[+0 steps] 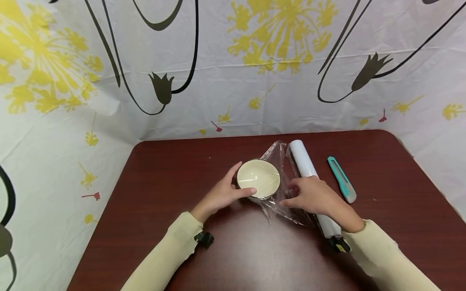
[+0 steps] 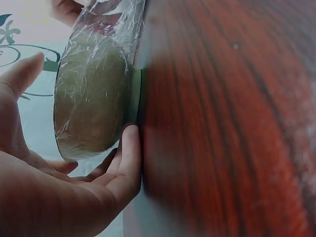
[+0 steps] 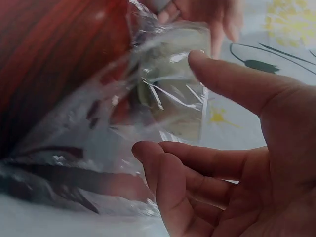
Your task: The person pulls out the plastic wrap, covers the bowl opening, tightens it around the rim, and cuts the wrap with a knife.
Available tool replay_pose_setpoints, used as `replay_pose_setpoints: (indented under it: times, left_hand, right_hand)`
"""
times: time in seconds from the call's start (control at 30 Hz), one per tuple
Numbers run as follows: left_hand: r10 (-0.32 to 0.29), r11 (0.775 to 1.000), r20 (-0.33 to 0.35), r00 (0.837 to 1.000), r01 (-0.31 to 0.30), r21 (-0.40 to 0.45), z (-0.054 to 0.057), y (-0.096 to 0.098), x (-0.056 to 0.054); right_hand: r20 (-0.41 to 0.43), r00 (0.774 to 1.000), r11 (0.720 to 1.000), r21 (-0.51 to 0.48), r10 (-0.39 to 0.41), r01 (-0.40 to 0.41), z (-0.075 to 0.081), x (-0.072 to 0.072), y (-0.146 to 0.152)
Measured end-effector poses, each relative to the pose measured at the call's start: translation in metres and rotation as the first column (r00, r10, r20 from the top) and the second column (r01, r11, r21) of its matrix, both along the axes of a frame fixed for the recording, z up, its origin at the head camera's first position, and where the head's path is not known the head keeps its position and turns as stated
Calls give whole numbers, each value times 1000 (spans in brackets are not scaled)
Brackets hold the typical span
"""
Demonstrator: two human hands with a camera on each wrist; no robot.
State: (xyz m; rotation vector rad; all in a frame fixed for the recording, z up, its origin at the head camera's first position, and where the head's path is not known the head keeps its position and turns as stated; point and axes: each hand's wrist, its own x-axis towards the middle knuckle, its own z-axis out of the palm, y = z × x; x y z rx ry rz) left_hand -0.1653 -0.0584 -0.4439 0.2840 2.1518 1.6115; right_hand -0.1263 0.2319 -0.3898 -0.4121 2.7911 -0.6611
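A cream-coloured bowl (image 1: 259,178) stands on the table, with clear plastic wrap (image 2: 94,74) stretched over its mouth and side. My left hand (image 1: 225,192) holds the bowl from the left, thumb over the near rim and fingers round the side, low by its foot. Loose plastic wrap (image 3: 94,163) trails from the bowl toward a white roll (image 1: 303,157) on the right. Over that loose wrap is my right hand (image 1: 313,196), its fingers bent and its thumb apart from them. Nothing shows pinched between them in the right wrist view.
A teal utility knife (image 1: 341,180) lies right of the roll on the dark red-brown table (image 1: 174,173). My right forearm crosses above the roll's near part. A patterned white cloth (image 1: 218,60) hangs behind the table.
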Motion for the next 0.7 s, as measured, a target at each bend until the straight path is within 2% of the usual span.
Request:
replay_pose_setpoints:
  times: [0.23, 0.47, 0.7]
  left_hand:
    - [3, 1000, -20, 1000, -4, -20, 0, 0, 0]
    - [-2, 1000, -16, 1000, 2, -23, 0, 0, -1]
    - [-5, 999, -10, 1000, 4, -46, -2, -2, -2]
  right_hand:
    - [-51, 999, 999, -34, 10, -12, -14, -2, -9]
    - [-141, 990, 997, -68, 22, -31, -19, -3, -12]
    - [-111, 992, 993, -111, -52, 40, -24, -2, -13]
